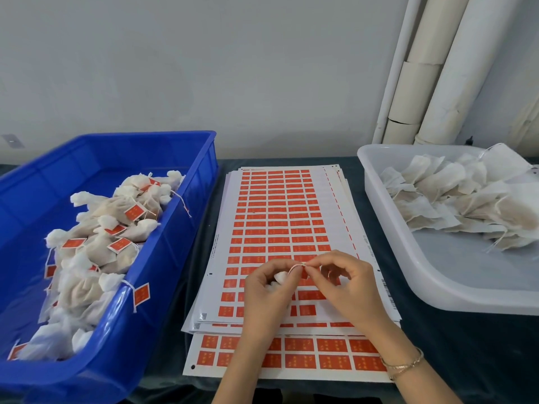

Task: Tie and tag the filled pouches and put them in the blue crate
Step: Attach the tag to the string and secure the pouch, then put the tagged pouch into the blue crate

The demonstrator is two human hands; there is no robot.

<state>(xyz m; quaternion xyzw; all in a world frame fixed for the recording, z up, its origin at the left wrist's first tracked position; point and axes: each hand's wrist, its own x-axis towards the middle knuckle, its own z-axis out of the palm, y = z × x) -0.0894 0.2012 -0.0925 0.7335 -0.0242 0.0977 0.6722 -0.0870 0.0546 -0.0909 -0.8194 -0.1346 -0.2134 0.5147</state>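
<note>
Step in hand: tying. My left hand [264, 295] has its grip curled round a small white pouch [280, 277], held just above the near part of the tag sheets [277, 211] at mid-worktop [437, 345]. My right hand [350, 287] pinches the string [296, 266] at the pouch neck; both grips are closed.

I see no red tag on this pouch yet.

Finished tagged pouches [96, 243] lie in the blue crate [116, 158] on the left; untied ones [466, 199] wait in the clear tub [455, 272] on the right.

Next, I judge: pull the knot snug, peel a tag, fix it to the string, drop the pouch left.
</note>
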